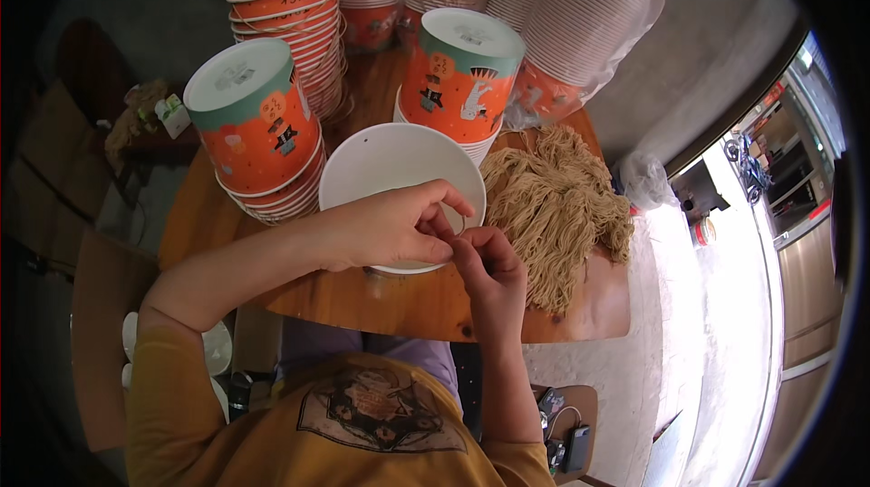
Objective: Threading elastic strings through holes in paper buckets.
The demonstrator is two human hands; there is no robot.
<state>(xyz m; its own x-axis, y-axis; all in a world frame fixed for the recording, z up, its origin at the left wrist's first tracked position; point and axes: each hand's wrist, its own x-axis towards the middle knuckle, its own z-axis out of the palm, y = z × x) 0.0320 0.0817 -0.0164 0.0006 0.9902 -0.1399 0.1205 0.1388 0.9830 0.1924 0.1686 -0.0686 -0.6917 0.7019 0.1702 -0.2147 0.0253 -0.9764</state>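
A white round bucket lid or upturned paper bucket (390,161) sits on the wooden table (408,306) in front of me. My left hand (390,229) rests over its near rim, fingers curled and pinching something thin. My right hand (489,265) meets it fingertip to fingertip at the rim; the piece between them is too small to make out. A heap of tan string pieces (557,206) lies just right of my right hand.
Stacks of orange paper buckets with cartoon prints stand upside down at the left (258,125), the back left (285,7) and the middle (462,75). Bagged stacks of white cups (580,16) lean at the back right. A phone (577,449) lies on a stool below.
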